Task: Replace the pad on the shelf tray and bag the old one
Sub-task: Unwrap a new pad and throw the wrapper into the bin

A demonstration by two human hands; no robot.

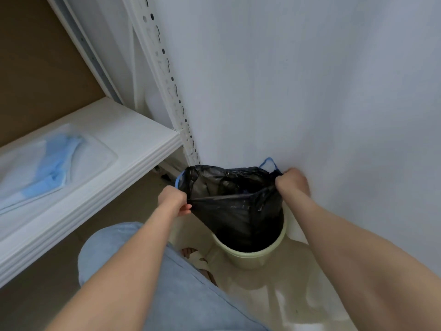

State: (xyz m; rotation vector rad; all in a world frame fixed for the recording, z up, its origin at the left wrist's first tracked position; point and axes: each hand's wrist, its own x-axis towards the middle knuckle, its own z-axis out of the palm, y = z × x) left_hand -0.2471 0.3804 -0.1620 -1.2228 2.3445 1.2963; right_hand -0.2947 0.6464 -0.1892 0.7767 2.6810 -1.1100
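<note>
While both fists pull the rim of the black bag [235, 209] apart, the left hand [173, 199] and right hand [292, 181] each pinch one side. Below them stands the bin [253, 256]; far left of the grip, the shelf tray [95, 154] holds a blue-edged pad [56, 167].

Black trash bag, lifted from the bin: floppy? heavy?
Likely floppy: the black trash bag creases and sags between left hand and right hand. Probably light: its sides hang slack, not bulging. Glossy film may slip; the blue drawstring looks a surer hold.

A home storage corner: white slotted metal shelving [167, 75], plain wall [310, 80], small lined bin [253, 256] on the floor.
</note>
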